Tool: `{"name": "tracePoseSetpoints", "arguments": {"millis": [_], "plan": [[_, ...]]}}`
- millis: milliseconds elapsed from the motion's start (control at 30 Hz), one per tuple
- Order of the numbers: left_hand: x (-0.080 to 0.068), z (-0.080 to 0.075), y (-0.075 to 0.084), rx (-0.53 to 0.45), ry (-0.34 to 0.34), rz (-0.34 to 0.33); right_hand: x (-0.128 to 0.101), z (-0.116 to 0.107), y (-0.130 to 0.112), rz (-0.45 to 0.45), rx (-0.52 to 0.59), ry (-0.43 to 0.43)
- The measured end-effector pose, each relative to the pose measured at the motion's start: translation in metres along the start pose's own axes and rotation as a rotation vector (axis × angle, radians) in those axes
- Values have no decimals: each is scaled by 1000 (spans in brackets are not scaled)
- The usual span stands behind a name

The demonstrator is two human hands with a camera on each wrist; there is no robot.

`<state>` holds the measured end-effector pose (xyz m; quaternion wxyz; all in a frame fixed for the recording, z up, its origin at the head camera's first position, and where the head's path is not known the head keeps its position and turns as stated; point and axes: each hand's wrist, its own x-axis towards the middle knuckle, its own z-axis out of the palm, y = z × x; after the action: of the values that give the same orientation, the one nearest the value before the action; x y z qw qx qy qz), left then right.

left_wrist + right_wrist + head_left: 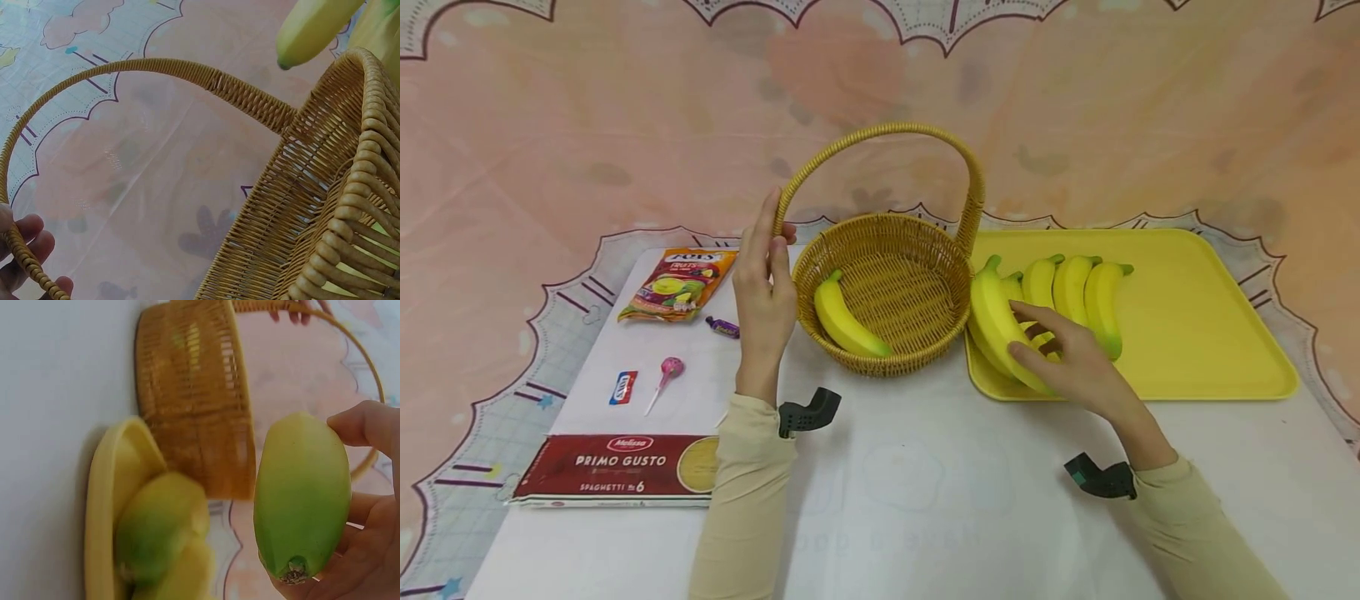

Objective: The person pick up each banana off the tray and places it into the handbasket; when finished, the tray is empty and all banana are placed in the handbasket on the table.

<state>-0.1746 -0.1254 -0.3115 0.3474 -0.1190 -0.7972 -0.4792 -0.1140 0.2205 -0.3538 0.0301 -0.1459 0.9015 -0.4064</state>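
My left hand (765,287) holds the left side of the tall handle (880,132) of a woven wicker basket (917,292). In the left wrist view its fingertips (40,247) curl round the handle. One banana (847,321) lies inside the basket, against its left wall. My right hand (1078,358) grips another banana (996,321) between thumb and fingers, above the left end of a yellow tray (1202,317), right of the basket. The right wrist view shows the green tip of this held banana (303,494) raised over the tray, with the basket behind.
Several more bananas (1078,287) lie in a row on the tray. Left of the basket are an orange candy bag (679,285), a purple wrapped sweet (722,327), a pink lollipop (670,367) and a small red-and-blue packet (622,388). A spaghetti pack (617,471) lies near my left sleeve.
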Motion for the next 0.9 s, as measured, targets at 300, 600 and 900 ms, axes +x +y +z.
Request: {"name": "tracePoseSetpoints", "arguments": {"millis": [300,600,900], "plan": [[-2,-1,-1,-2,-2,12,31,22,-25,-16,18,-55],[-3,-2,-3,15,-9,5,73,45,-55,-25,39,-94],[-4,-2,-3,12,-7,10,117,72,-71,-28,-50,-156]]}}
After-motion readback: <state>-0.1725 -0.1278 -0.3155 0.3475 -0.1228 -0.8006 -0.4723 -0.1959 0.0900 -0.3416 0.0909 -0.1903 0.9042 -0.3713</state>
